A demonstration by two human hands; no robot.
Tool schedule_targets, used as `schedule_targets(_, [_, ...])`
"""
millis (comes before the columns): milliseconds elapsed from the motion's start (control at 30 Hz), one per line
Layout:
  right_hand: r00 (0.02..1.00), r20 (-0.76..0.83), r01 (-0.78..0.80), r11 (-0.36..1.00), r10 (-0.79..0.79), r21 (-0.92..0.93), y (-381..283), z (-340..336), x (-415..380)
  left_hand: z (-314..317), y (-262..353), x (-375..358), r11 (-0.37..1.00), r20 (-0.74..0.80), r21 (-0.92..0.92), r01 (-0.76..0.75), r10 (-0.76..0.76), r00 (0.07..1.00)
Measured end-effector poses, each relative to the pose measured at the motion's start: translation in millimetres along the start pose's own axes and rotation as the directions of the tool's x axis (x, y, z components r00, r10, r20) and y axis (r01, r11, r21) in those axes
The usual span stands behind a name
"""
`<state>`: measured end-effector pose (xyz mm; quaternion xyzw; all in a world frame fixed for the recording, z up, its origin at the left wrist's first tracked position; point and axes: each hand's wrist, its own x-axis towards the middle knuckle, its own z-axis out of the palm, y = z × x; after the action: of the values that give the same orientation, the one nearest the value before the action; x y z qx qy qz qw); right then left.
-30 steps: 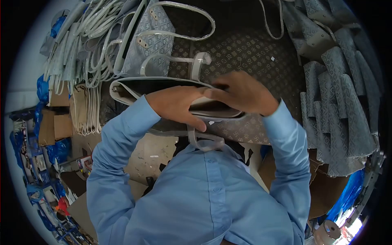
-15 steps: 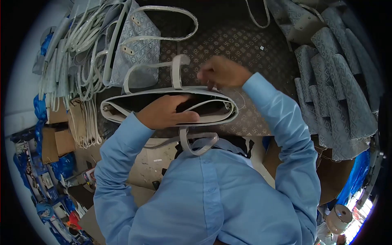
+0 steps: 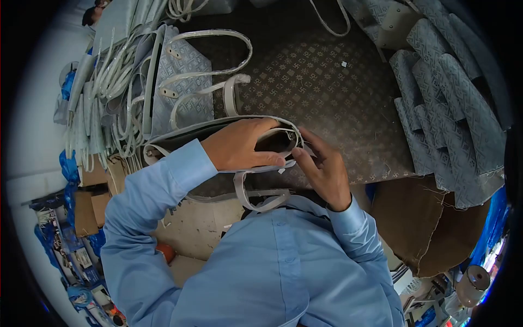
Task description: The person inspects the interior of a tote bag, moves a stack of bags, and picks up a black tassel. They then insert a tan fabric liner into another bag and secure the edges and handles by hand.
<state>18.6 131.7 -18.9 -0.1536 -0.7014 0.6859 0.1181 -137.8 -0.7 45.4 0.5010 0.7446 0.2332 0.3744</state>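
Two hands of yours are at the open bag, which sits mouth up by the near edge of the patterned surface. Your left hand reaches across its mouth, the thumb spread away from the fingers, near the front rim. Your right hand pinches the rim at the bag's right end. A second bag lies beyond, on the left.

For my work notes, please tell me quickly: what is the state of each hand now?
Left hand: open, spread over the top of the bag.
Right hand: closed, pinching the edge at the bag's right end.
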Motion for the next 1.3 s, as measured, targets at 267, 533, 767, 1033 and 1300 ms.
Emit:
schedule_targets(267, [0.972, 0.211, -0.069, 0.987, 0.1, -0.147, -2.4, -18.8, 4.2, 7.3, -9.4, 5.2, 0.982, 0.038, -0.181, -0.053, 0.061, 0.997])
schedule_targets(533, [0.99, 0.065, -0.127, 0.991, 0.124, 0.043, -6.8, -3.5, 11.1, 13.6, -11.3, 11.5, 0.988, -0.023, -0.153, 0.002, -0.005, 1.0])
schedule_targets(767, [0.978, -0.021, -0.207, 0.971, 0.206, -0.119, -6.8, -3.4, 19.2, 7.5, -21.8, 14.1, 0.954, 0.117, -0.289, 0.081, -0.049, 0.992])
schedule_targets(1033, [0.975, -0.165, -0.171, 0.975, 0.147, -0.142, -5.1, 14.7, 4.2, 17.9, -8.4, 8.0, 0.989, 0.015, 0.053, 0.138, -0.139, 0.99])
schedule_targets(1300, [0.976, -0.208, 0.058, 0.997, -0.068, -0.051, 19.3, 39.7, -17.0, 27.6, -17.8, 9.5, 0.989, -0.178, 0.09, 0.117, -0.099, 0.979])
